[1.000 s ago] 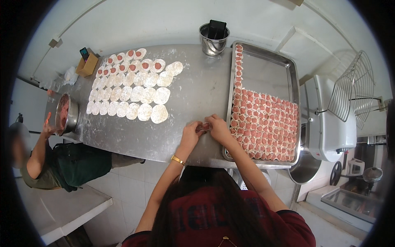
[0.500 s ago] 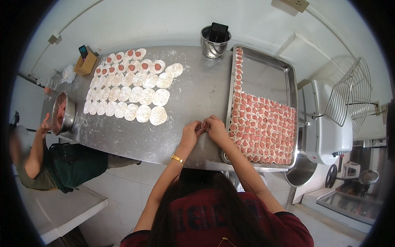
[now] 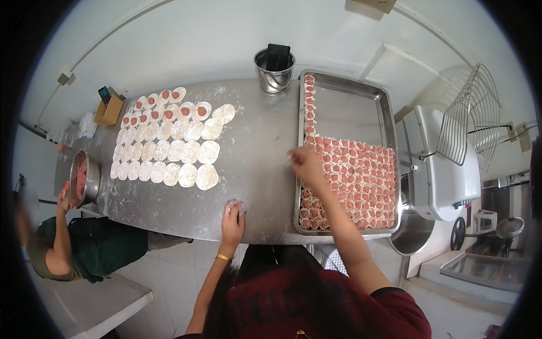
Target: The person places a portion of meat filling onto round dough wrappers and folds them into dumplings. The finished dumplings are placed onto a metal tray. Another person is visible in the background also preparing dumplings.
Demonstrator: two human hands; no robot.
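My right hand (image 3: 307,165) hovers over the left rim of a large metal tray (image 3: 353,116). Its fingers are smeared by motion, and whether they hold anything is hidden. Rows of small open-topped dumplings (image 3: 353,183) with pink filling pack the tray's near part, plus a single column along its far left side. Near the table's front edge, my left hand (image 3: 232,221) is curled round something small and grey that I cannot make out. Left of it lie several floured round wrappers (image 3: 169,150), and the farther rows carry dabs of pink meat filling (image 3: 201,111).
A steel bucket (image 3: 275,79) with a black object in it stands at the table's back. At the far left a co-worker's hand (image 3: 66,201) touches a metal bowl (image 3: 93,178) of filling. A white machine (image 3: 432,164) and wire rack (image 3: 471,121) stand right of the tray.
My hands have parted from working together on a small dumpling. The right moved over the tray's left rim, the left moved back leftward. The whole view has shifted slightly.
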